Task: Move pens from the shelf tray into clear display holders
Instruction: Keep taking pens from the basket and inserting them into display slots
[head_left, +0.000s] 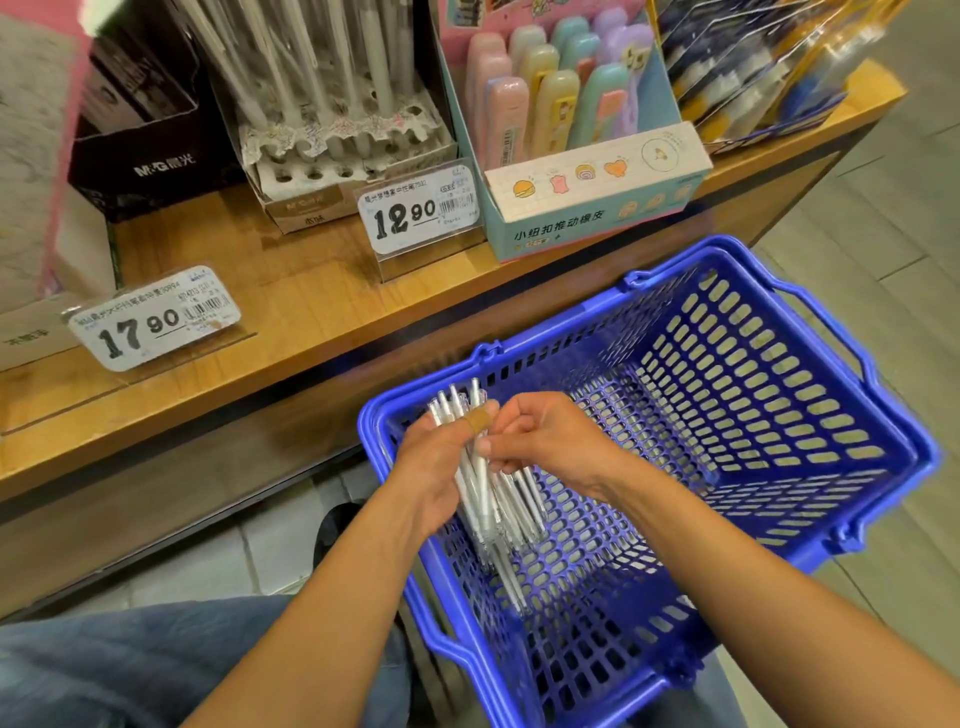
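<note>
A bundle of slim white pens (488, 499) is gripped in the left hand (434, 470), a plaster wrapped on one finger, while single pens are pinched by the right hand (540, 441), above a perforated blue plastic basket (753, 415). Sorting before loading is judged to be under way; next, a lift to the clear holder (332, 104), with its punched card insert, on the wooden shelf (291, 291) is required.

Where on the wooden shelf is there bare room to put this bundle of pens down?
Bare wood lies between the 17.90 tag and the 12.90 tag, in front of the pen display box. The back row is crowded with boxes. The blue basket floor right of the pens is also free.
</note>
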